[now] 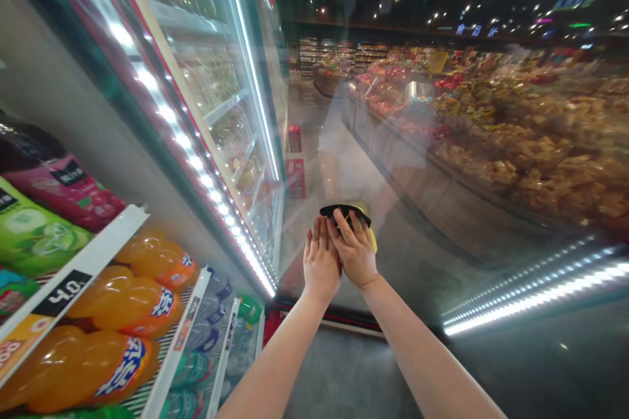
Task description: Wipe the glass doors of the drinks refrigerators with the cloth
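Right hand [358,256], fingers spread, presses pad [363,208] against glass [422,229]; left hand [322,267] lies flat alongside. Progress cannot be judged.

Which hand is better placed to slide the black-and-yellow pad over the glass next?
The right hand, I'd judge: its spread fingers lie over the black-and-yellow pad, while the left hand is mostly beside it.

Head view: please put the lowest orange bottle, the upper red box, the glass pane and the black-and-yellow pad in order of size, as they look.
Glass pane
Lowest orange bottle
Black-and-yellow pad, partly covered
Upper red box
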